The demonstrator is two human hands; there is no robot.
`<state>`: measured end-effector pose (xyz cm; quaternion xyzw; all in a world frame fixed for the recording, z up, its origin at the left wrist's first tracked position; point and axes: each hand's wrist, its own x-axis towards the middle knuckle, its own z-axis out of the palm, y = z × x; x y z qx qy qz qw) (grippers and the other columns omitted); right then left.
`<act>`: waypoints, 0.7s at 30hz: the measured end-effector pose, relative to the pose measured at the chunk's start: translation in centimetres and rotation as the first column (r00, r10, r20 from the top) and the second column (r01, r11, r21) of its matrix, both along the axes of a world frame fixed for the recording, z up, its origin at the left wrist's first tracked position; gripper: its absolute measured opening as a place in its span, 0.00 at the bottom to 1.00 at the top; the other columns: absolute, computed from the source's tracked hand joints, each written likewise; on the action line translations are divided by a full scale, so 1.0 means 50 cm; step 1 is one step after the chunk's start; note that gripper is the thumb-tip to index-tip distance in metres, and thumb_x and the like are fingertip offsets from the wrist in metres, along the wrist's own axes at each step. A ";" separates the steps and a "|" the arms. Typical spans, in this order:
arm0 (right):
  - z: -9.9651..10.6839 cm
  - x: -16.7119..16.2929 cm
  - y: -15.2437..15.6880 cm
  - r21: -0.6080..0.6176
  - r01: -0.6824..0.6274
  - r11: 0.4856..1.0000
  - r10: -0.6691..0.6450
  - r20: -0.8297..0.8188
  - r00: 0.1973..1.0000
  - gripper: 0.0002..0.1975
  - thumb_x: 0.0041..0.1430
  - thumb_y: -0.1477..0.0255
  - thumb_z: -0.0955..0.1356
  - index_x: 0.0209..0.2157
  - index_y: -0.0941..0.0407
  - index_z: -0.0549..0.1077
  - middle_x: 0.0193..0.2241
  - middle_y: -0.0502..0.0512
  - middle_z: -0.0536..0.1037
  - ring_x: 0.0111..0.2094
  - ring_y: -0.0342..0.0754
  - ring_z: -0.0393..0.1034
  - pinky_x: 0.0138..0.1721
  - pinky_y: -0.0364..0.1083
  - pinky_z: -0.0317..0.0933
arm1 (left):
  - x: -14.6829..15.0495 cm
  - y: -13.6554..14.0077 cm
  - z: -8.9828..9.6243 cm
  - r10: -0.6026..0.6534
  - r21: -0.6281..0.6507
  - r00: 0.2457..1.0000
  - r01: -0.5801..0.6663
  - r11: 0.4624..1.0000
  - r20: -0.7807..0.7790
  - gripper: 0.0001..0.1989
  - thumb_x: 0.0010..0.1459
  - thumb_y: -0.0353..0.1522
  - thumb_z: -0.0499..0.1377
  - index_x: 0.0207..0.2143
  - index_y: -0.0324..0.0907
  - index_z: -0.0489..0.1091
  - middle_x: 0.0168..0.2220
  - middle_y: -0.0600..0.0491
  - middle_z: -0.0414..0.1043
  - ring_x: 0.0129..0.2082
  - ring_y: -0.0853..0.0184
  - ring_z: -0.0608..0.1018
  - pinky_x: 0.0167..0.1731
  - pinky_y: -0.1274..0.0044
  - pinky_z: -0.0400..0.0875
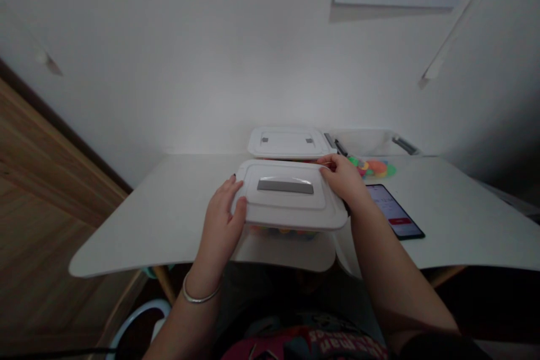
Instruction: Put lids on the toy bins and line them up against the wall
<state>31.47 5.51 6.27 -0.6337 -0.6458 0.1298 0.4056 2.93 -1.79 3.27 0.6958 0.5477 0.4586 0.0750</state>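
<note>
Gripping white-lidded box [291, 209] with left hand [223, 215] and right hand [343, 180] spread to its short ends; directly in front of rear box [287, 147], stretched lengthwise from hand to hand, equally near both; cannot tell if resting on desk [177, 205]

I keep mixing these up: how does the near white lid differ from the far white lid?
The near lid has one long grey bar; the far lid has two small grey patches. The near lid lies between the left hand and right hand; the far lid sits beyond, by the wall. Both are white with rounded corners.
</note>
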 end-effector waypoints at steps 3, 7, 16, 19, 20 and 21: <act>0.004 0.010 -0.008 -0.074 0.002 0.997 -0.002 -0.001 1.000 0.13 0.53 0.70 0.65 0.39 0.58 0.77 0.38 0.58 0.80 0.37 0.50 0.72 0.46 0.52 0.65 | -0.007 0.001 0.002 -0.015 0.023 1.000 0.016 1.000 -0.024 0.22 0.64 0.42 0.50 0.51 0.40 0.72 0.58 0.42 0.70 0.59 0.55 0.70 0.62 0.56 0.60; -0.001 0.030 -0.031 -0.161 -0.071 0.984 0.071 -0.003 0.997 0.21 0.55 0.64 0.67 0.49 0.57 0.75 0.44 0.60 0.79 0.39 0.52 0.73 0.45 0.54 0.68 | -0.031 0.021 0.001 -0.067 -0.036 0.991 0.071 0.997 0.117 0.21 0.60 0.44 0.54 0.49 0.43 0.74 0.54 0.45 0.73 0.57 0.57 0.72 0.61 0.58 0.61; -0.032 0.029 -0.056 -0.051 -0.171 0.984 0.178 0.188 0.966 0.33 0.59 0.60 0.65 0.62 0.61 0.64 0.62 0.66 0.67 0.63 0.60 0.60 0.64 0.60 0.51 | -0.035 0.065 0.010 -0.177 -0.303 0.920 0.290 0.908 0.350 0.31 0.59 0.42 0.53 0.62 0.39 0.63 0.68 0.46 0.55 0.69 0.59 0.57 0.69 0.65 0.45; -0.029 0.039 -0.043 -0.078 -0.211 0.975 0.220 0.140 0.965 0.32 0.60 0.60 0.64 0.63 0.58 0.63 0.62 0.62 0.67 0.63 0.57 0.60 0.64 0.58 0.52 | -0.024 0.059 0.007 -0.193 -0.278 0.925 0.289 0.916 0.327 0.30 0.61 0.41 0.52 0.64 0.39 0.61 0.68 0.46 0.55 0.68 0.60 0.58 0.69 0.66 0.45; -0.027 0.042 -0.039 -0.082 -0.211 0.974 0.220 0.124 0.968 0.32 0.60 0.60 0.64 0.63 0.57 0.64 0.62 0.61 0.68 0.63 0.57 0.61 0.64 0.58 0.52 | -0.020 0.056 0.006 -0.196 -0.267 0.924 0.290 0.919 0.327 0.30 0.62 0.41 0.51 0.64 0.40 0.61 0.68 0.47 0.56 0.68 0.61 0.58 0.69 0.66 0.45; -0.025 0.045 -0.035 -0.082 -0.201 0.976 0.209 0.107 0.972 0.31 0.59 0.60 0.64 0.62 0.57 0.65 0.61 0.61 0.69 0.62 0.57 0.62 0.64 0.58 0.52 | -0.016 0.052 0.004 -0.194 -0.258 0.923 0.287 0.922 0.333 0.29 0.62 0.41 0.51 0.64 0.40 0.61 0.68 0.47 0.56 0.68 0.61 0.58 0.69 0.66 0.45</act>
